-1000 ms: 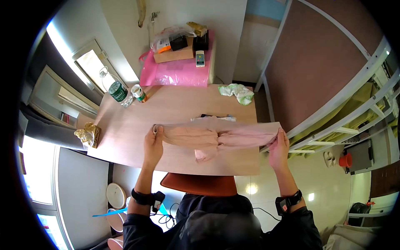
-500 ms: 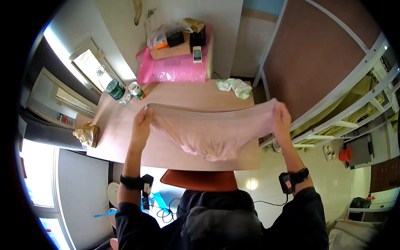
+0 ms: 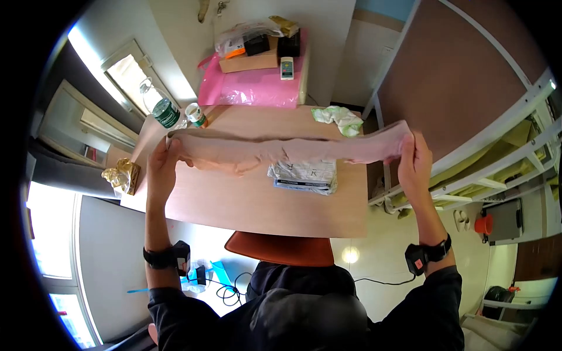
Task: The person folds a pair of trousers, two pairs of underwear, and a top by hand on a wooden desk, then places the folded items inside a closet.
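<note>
A pair of pale pink underpants (image 3: 293, 151) is stretched wide and taut above the table (image 3: 246, 205). My left hand (image 3: 164, 164) is closed on one end of its waistband, and my right hand (image 3: 414, 161) grips the opposite end. The lower part of the cloth is bunched and blurred. Beneath it on the table lies a white plastic package (image 3: 304, 175) with dark print, its far edge hidden by the cloth. Each of my wrists wears a black strapped device.
A large water bottle (image 3: 164, 111) and a paper cup (image 3: 195, 115) stand at the back left. A gold ornament (image 3: 123, 175) sits at the left edge. A white-green cloth (image 3: 339, 120) lies back right. Behind are a pink wrapped package (image 3: 252, 88) and a bunk bed frame (image 3: 468, 140).
My hands have moved farther apart and slightly up, pulling the underpants wider. Its hanging part has risen, and the white package under it has come into view.
</note>
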Tool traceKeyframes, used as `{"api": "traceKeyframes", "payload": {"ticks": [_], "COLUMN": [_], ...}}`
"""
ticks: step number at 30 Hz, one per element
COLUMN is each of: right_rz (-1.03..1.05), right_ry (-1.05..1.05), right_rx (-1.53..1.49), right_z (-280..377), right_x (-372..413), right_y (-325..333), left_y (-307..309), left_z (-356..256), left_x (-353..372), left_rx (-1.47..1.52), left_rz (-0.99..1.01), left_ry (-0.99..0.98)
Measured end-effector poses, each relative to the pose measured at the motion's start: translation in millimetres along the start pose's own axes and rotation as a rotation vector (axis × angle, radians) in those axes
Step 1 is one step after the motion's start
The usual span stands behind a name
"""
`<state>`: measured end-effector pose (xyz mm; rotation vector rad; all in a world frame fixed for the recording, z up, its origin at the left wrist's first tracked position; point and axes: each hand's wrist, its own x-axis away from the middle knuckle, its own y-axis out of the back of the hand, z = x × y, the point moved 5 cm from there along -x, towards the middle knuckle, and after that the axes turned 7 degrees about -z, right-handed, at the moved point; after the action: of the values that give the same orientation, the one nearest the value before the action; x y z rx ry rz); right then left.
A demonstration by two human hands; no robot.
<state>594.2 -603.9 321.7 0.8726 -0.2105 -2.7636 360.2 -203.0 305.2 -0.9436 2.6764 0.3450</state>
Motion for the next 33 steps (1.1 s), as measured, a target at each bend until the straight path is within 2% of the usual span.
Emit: {"api": "traceKeyframes", "payload": {"ticks": [2, 4, 6, 7, 8, 9, 10, 11, 13, 14, 15, 16, 17, 18, 20, 21, 22, 23, 24, 25, 26, 27, 28, 29, 30, 31, 32, 33], "right_rz": [0.019, 0.101, 0.143, 0.164, 0.168, 0.213, 0.263, 0.349, 0.391, 0.436, 0.434, 0.405, 0.381, 0.383, 0.42, 0.425, 0.249, 0.073, 0.08, 0.226, 0.37, 0.373, 0.477, 0.581, 0.581, 0.622, 0.674, 0.655], "right_ry": [0.071, 0.338, 0.33, 0.323, 0.335, 0.188, 0.027, -0.171, -0.228, -0.286, -0.276, -0.152, -0.043, -0.054, -0.164, -0.173, -0.064, 0.047, 0.03, 0.048, 0.06, 0.037, 0.106, 0.181, 0.182, 0.154, 0.111, 0.082], "right_rx": [0.048, 0.292, 0.265, 0.253, 0.235, 0.21, 0.192, 0.17, 0.138, 0.109, 0.114, 0.187, 0.261, 0.269, 0.399, 0.408, 0.523, 0.635, 0.647, 0.664, 0.679, 0.698, 0.724, 0.742, 0.744, 0.802, 0.858, 0.912], "right_z": [10, 30, 33, 32, 28, 17, 9, 3, -34, -57, -70, -77, -85, -100, -135, -150, -158, -158, -156, -148, -142, -143, -146, -150, -157, -167, -173, -175], "right_x": [6, 17, 32, 33, 31, 31, 37, 36, 41, 45, 41, 38, 40, 41, 45, 51, 55, 60, 71, 90, 113, 134, 159, 179, 188, 198, 211, 208], "right_y": [-2, -9, -17, -27, -40, -57, -73, -97, -147, -176, -204, -232, -259, -285, -336, -358, -372, -382, -395, -410, -421, -424, -432, -439, -438, -432, -422, -413], "left_y": [19, 48, 58, 63, 75, 86, 94, 103, 132, 148, 161, 172, 174, 173, 190, 197, 204, 202, 190, 178, 167, 160, 154, 159, 164, 172, 181, 188], "left_z": [-14, -19, -41, -45, -40, -32, -29, -18, 21, 54, 84, 102, 117, 131, 203, 250, 288, 305, 312, 325, 340, 341, 342, 354, 355, 354, 349, 346], "left_x": [16, 37, 56, 65, 70, 73, 74, 69, 53, 43, 25, 5, -11, -29, -56, -65, -67, -62, -52, -41, -23, -6, 11, 30, 38, 48, 46, 41], "left_rx": [-0.282, -0.462, -0.598, -0.612, -0.53, -0.442, -0.452, -0.456, -0.445, -0.437, -0.488, -0.538, -0.552, -0.566, -0.578, -0.635, -0.688, -0.875, -1.062, -0.971, -1.022, -1.06, -1.096, -1.062, -1.033, -1.124, -1.094, -1.128], "left_rz": [-0.069, -0.146, -0.188, -0.207, -0.291, -0.364, -0.364, -0.35, -0.296, -0.3, -0.266, -0.227, -0.186, -0.141, -0.103, -0.165, -0.224, -0.237, -0.243, -0.105, -0.054, -0.008, 0.027, 0.071, 0.108, 0.16, 0.156, 0.161], "left_ry": [-0.101, -0.052, -0.201, -0.197, -0.035, 0.129, 0.14, 0.252, 0.401, 0.4, 0.266, 0.135, 0.254, 0.371, 0.398, 0.233, 0.07, 0.019, -0.037, 0.14, -0.028, -0.088, -0.149, -0.097, -0.052, -0.086, -0.018, -0.034]}}
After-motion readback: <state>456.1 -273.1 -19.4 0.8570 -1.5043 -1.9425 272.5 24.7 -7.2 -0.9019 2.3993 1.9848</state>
